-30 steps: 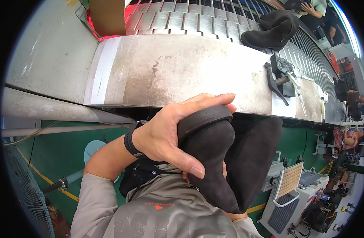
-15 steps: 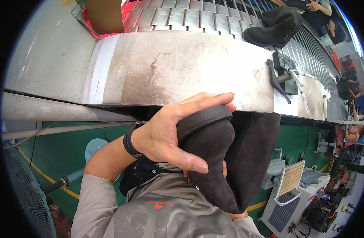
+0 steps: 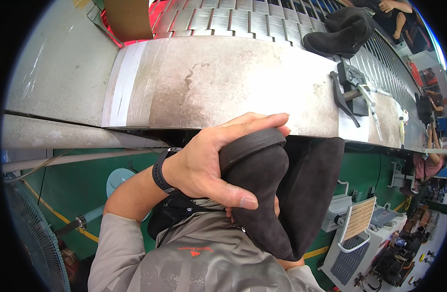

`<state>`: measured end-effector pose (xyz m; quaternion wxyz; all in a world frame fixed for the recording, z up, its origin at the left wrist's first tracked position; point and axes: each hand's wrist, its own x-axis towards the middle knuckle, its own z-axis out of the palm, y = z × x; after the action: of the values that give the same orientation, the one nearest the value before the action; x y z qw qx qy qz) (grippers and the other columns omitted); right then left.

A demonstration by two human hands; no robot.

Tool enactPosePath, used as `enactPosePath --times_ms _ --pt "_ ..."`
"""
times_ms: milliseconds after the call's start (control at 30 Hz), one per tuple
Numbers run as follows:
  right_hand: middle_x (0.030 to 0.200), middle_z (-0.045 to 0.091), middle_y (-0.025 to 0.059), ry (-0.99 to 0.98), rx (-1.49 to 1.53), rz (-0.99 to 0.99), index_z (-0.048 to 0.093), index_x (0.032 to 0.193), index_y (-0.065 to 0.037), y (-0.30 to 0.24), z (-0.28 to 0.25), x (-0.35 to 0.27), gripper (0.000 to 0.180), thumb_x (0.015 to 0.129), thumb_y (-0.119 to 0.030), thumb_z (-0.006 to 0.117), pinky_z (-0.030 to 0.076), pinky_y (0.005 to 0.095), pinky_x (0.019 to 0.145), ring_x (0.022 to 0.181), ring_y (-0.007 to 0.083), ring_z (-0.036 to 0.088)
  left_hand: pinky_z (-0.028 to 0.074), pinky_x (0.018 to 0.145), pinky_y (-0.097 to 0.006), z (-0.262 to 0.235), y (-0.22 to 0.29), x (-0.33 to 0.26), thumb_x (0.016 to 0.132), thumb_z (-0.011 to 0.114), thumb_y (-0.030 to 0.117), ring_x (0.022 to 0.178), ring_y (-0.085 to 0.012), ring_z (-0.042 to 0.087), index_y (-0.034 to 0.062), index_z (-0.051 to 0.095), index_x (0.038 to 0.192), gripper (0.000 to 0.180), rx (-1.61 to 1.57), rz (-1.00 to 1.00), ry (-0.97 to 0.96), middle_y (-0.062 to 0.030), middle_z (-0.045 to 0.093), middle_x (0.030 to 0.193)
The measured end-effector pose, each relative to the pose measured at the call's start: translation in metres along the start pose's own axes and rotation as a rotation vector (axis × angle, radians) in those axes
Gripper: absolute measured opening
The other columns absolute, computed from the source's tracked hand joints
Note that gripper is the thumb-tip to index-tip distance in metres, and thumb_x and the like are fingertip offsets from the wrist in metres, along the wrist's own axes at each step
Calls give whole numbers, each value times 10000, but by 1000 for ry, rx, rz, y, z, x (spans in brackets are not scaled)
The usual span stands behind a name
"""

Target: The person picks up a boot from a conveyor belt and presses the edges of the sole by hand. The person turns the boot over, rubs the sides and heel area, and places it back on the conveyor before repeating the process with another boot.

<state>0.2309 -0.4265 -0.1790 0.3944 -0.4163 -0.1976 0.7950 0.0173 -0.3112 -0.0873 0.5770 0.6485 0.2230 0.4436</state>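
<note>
A dark grey suede boot is held in front of my chest, its thick dark sole turned up toward the bench edge. My left hand wraps the foot end, fingers over the sole and thumb pressed on the suede side. The boot's shaft folds back to the right, beside the foot. Most of my right hand is hidden behind the boot; only bits of its fingers show on either side of the ankle. A small zip pull hangs near the ankle.
A worn pale bench top lies ahead, with a metal slat conveyor beyond it. More dark boots stand on the conveyor. A hammer rests by a dark block. A fan stands at left; a wooden-backed chair at right.
My grip on the boot stays the same. The boots and tools ahead appear slightly farther right, as the whole view has shifted a little. People in the distance at right have moved their arms.
</note>
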Motion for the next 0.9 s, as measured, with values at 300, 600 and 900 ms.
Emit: enactPosePath --times_ms 300,600,900 --pt "1076 690 374 -368 206 187 490 1423 120 6 -45 17 786 1079 -587 468 633 500 650 875 433 749 428 1198 -372 7 9 3 766 944 257 1397 -238 560 -70 368 1638 1095 -21 -161 71 -175 564 1542" --pt "950 686 301 -163 -19 260 553 1282 107 -23 -15 14 547 1109 -410 513 623 473 637 812 402 725 398 1217 -367 8 3 3 823 927 275 1410 -235 537 -51 352 1652 1060 18 -137 92 -170 556 1551" --pt "917 676 267 -147 -41 273 566 1220 87 -26 -9 14 431 1111 -328 526 614 460 641 801 372 711 489 1133 -355 16 23 0 908 870 211 1279 -233 664 3 424 1628 872 77 -173 203 -172 660 1454"
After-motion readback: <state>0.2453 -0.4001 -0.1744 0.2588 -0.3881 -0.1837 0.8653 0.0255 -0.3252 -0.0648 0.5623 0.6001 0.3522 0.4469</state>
